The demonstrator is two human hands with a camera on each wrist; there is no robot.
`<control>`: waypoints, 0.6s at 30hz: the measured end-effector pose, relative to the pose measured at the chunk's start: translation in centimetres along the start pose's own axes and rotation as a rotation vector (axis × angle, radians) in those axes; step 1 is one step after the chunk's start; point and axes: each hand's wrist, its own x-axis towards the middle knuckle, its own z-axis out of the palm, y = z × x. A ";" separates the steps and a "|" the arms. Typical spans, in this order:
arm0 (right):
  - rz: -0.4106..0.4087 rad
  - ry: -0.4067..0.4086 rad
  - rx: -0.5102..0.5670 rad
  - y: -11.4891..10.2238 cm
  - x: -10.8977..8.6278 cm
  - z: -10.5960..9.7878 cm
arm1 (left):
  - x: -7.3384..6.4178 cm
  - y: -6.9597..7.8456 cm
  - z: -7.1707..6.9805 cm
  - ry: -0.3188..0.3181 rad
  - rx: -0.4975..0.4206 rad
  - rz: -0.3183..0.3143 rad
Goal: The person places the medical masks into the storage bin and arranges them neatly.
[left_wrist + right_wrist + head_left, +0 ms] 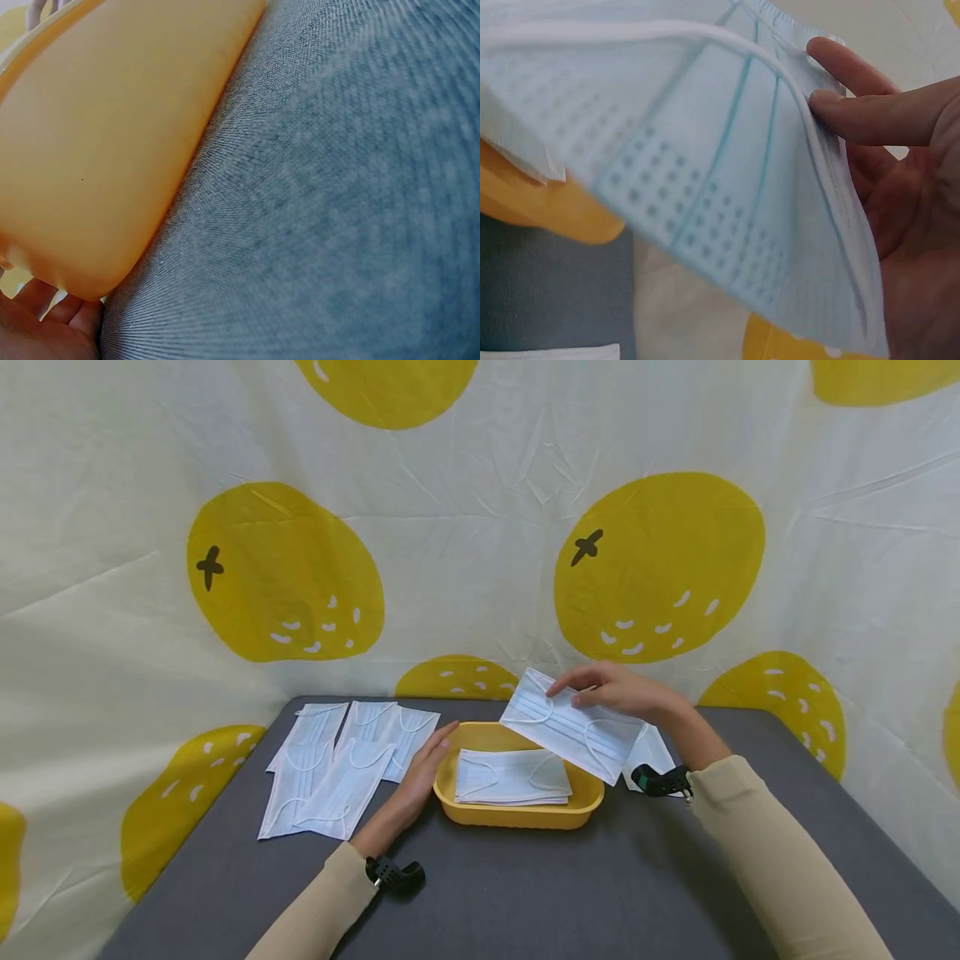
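Spreading below, a dark grey surface (525, 893) with rounded far corners meets a hanging white cloth (465, 568) printed with big yellow fruit shapes (660, 577). The right hand (622, 691) pinches a pale blue face mask (566, 727) by its upper edge between thumb and fingers; it hangs tilted over the right end of a yellow tray (517, 816), above a stack of masks (517, 777) lying inside. The left hand (422, 774) rests against the tray's left end, its fingers extended and relaxed. Several overlapping masks (348, 785) lie beyond that hand to the left, and another mask (649, 752) lies right of the tray, partly hidden. Rows of small dots mark one edge of the held mask in the right wrist view.
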 end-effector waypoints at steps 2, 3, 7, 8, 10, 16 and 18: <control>0.003 -0.022 0.001 -0.2 0.6 0.3 | 0.0 0.0 0.0 0.002 0.001 0.001; 0.003 -0.033 0.009 -0.2 0.9 0.5 | 0.0 0.0 0.0 0.004 0.000 0.002; 0.013 -0.071 0.009 -0.4 2.2 1.1 | -0.1 0.0 0.0 0.004 0.001 0.005; 0.010 -0.083 0.009 -0.4 2.5 1.3 | 0.0 0.0 0.0 0.004 0.001 0.004; 0.009 -0.105 0.008 -0.5 3.1 1.6 | 0.0 -0.1 -0.1 0.003 0.003 0.001; -0.003 -0.164 0.005 -0.8 4.7 2.5 | 0.0 -0.2 -0.1 0.000 0.010 0.003; -0.011 -0.189 0.020 -0.8 5.2 2.9 | 0.0 -0.2 -0.1 0.000 0.013 0.007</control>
